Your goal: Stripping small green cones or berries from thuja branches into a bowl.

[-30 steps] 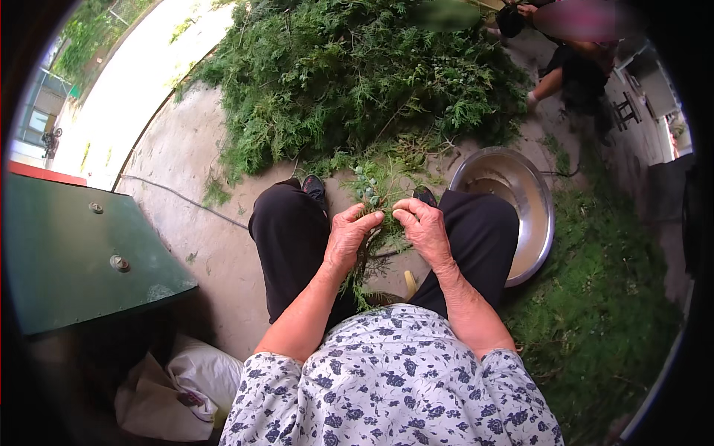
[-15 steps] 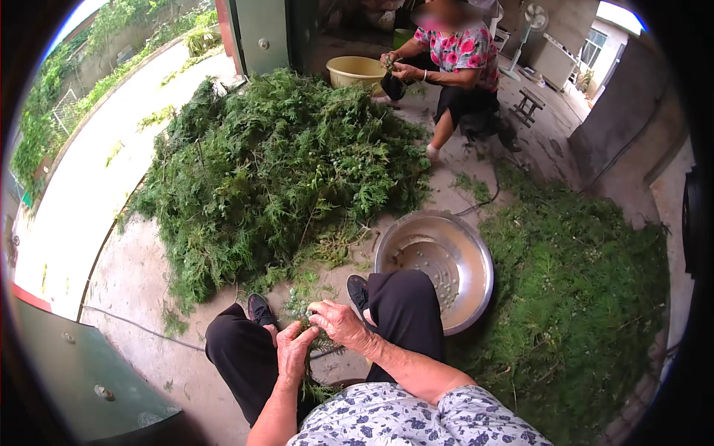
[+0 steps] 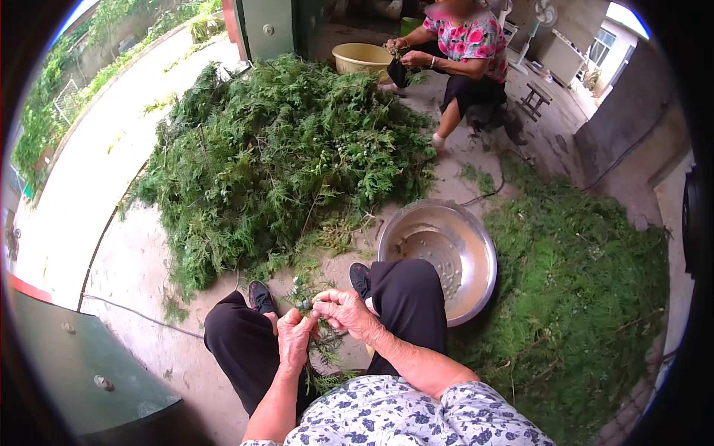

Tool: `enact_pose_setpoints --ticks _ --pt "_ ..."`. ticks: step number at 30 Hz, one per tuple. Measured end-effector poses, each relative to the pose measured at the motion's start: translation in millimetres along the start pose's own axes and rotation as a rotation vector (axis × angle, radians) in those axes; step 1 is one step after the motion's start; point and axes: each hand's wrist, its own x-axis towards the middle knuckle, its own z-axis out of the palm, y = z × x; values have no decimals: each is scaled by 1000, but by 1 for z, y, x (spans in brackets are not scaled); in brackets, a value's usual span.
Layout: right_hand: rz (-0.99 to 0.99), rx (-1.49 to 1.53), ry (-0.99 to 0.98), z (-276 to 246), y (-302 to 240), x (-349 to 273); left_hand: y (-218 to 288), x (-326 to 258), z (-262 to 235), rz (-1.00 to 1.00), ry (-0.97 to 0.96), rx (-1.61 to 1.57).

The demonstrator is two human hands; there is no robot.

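Between my knees, my left hand point(image 3: 295, 334) is closed around an evergreen sprig point(image 3: 325, 349) with flat green leaves. Its tip, with small blue-green cones point(image 3: 303, 305), sticks out past my fingers. My right hand point(image 3: 343, 311) is pinched at the sprig, its fingertips against those of my left; what lies between them is hidden. By my right knee stands a wide steel basin point(image 3: 476, 256), with several small round green cones point(image 3: 446, 269) scattered over its bottom.
A tall heap of cut evergreen branches point(image 3: 282, 149) lies ahead; a flatter green heap point(image 3: 573, 297) spreads at right. Beyond, a seated co-worker point(image 3: 468, 44) handles a sprig beside a yellow basin point(image 3: 361, 58). A small wooden stool point(image 3: 534, 99) and a standing fan point(image 3: 539, 22) are behind.
My right hand's fingers have shifted slightly along the sprig, and its tip has turned a little. The view has tilted slightly. The co-worker's hands have moved a little.
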Motion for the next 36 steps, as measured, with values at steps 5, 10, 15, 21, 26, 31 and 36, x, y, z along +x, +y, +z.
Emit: enact_pose_setpoints --ticks 5,10,15,21,26,31,36 --pt "162 268 -6 -8 -4 2 10 -7 5 -55 114 132" --pt "61 443 -21 -22 -20 11 8 14 8 -37 74 71" --pt "-78 177 150 -18 -19 16 5 12 2 -30 54 120" --pt "-436 -663 34 1 -9 14 -5 5 -9 -54 23 224" --pt "-417 -689 24 2 -15 11 5 0 -7 -29 -17 341" --pt "-489 -701 0 0 -13 10 -5 2 -8 9 -75 258" --pt "143 234 -67 -14 -2 11 9 0 -2 -62 -17 257"
